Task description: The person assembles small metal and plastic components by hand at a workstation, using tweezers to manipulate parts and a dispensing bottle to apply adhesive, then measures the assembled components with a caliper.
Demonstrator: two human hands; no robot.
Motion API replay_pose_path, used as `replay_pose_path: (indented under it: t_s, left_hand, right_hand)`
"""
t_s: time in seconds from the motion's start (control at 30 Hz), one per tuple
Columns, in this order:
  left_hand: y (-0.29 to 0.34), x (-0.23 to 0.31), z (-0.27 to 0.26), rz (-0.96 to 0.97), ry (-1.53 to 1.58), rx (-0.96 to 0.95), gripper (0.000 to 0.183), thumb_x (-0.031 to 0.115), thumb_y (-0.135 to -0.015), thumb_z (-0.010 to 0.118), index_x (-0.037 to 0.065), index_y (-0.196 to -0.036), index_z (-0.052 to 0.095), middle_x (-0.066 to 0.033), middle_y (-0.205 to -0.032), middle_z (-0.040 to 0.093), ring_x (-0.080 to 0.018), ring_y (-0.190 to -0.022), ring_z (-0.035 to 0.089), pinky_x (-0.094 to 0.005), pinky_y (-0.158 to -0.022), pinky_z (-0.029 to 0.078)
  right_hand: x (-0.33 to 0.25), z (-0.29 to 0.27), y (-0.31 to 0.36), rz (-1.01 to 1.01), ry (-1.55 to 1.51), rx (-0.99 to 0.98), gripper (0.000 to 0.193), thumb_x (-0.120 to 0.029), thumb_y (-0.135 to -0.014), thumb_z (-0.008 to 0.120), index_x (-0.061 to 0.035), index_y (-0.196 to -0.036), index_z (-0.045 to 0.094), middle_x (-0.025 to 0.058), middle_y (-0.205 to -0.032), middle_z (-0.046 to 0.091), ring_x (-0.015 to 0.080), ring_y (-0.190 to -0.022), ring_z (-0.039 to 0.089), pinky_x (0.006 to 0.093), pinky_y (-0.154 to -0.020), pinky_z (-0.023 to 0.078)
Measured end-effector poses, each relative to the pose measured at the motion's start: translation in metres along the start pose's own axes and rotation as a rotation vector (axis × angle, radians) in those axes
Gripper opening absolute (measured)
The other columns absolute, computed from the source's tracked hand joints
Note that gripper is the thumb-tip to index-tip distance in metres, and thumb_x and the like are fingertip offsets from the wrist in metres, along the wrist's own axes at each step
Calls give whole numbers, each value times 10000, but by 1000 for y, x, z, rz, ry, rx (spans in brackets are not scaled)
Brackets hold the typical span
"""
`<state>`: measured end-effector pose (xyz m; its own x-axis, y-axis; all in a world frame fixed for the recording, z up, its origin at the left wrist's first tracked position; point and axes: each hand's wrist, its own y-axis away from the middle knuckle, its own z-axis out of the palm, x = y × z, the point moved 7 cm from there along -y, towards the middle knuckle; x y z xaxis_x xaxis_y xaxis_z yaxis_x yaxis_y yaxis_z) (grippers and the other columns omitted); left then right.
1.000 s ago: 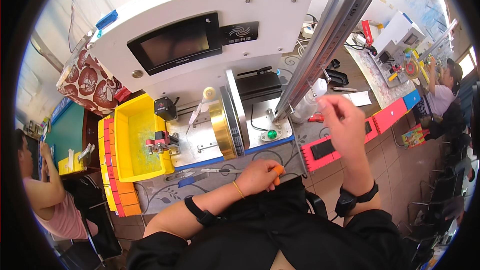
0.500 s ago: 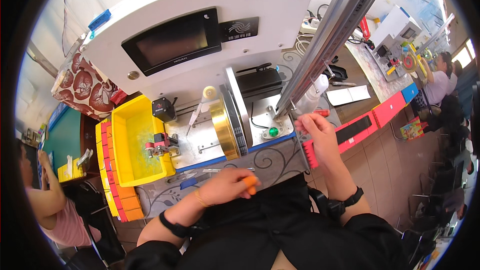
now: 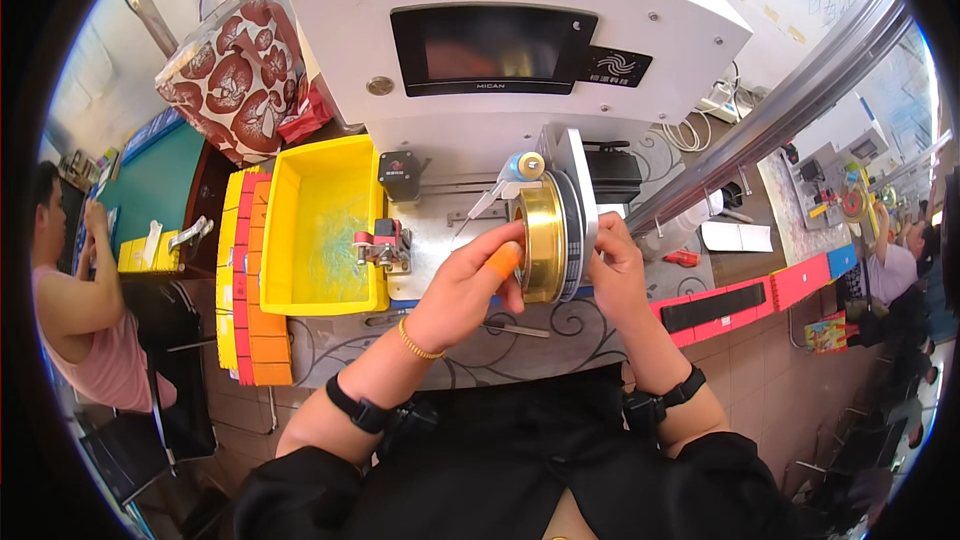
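Note:
My left hand (image 3: 465,285), an orange cover on its thumb, is closed at the left face of a shiny gold-coloured ring (image 3: 543,245) on the machine. Whatever its curled fingers hold there is hidden. On the other side, my right hand (image 3: 620,275) has bent, pinched fingers by the upright metal plate (image 3: 588,175). What lies in its pinch cannot be made out. Between the ring and the plate is a dark ribbed wheel (image 3: 570,240). A light arm with a yellowish roller (image 3: 530,166) sits at the ring's top.
A yellow bin (image 3: 325,270) with thin greenish scraps stands left of a red-and-black clamp (image 3: 383,243). Behind rises the white machine housing with a dark screen (image 3: 490,48). A metal post (image 3: 770,110) slants up at the right. Another person (image 3: 95,330) sits at the far left.
My left hand has risen from in front of my body to the gold-coloured ring. My right hand has come to the ring's right side. The view has turned, shifting the machine rightward.

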<state>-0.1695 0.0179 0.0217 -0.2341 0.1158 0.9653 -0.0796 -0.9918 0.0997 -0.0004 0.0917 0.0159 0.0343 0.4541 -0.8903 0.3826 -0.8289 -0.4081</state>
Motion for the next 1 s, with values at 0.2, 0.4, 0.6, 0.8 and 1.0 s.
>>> replay_pose_path:
  t_s: [0.2, 0.4, 0.6, 0.8, 1.0]
  left_hand:
    - [-21, 3, 7, -129, -66, -70, 289, 162, -961, 511, 41, -1209, 596, 24, -783, 598, -19, -490, 471, -167, -464, 393]
    - [-18, -3, 6, -89, -72, 134, 205, 99, -918, 554, 25, -1081, 654, 7, -757, 620, -35, -479, 473, -184, -444, 391]
    - [23, 29, -11, 270, -521, 352, 135, 35, -888, 606, 2, -1004, 667, -53, -878, 638, -70, -549, 577, -196, -475, 450]
    - [62, 36, -40, 291, -457, 466, 110, -15, -801, 677, 22, -904, 665, -67, -877, 653, -100, -570, 623, -198, -492, 458]
    - [74, 38, -61, 354, -539, 508, 119, -25, -774, 677, 33, -869, 635, -41, -843, 650, -85, -561, 573, -207, -516, 433]
  right_hand:
    - [-3, 17, -21, 40, -109, -46, 120, -50, -824, 658, -53, -930, 715, 0, -843, 489, 107, -781, 464, 231, -646, 365]
    - [-5, 23, -26, 186, -243, -107, 140, -68, -846, 634, -16, -958, 700, 7, -864, 486, 110, -829, 463, 230, -705, 375]
    - [0, -19, 27, 512, -260, -68, 199, -168, -921, 594, -4, -971, 696, 40, -951, 565, 125, -853, 518, 254, -764, 406]
    - [-113, 9, 38, -229, 211, -388, 211, -141, -908, 583, -68, -1084, 673, 111, -946, 607, 223, -813, 608, 320, -721, 503]
    - [-136, 105, 4, -282, 532, -440, 291, -142, -884, 615, -60, -1153, 537, 145, -877, 617, 305, -733, 651, 372, -629, 545]
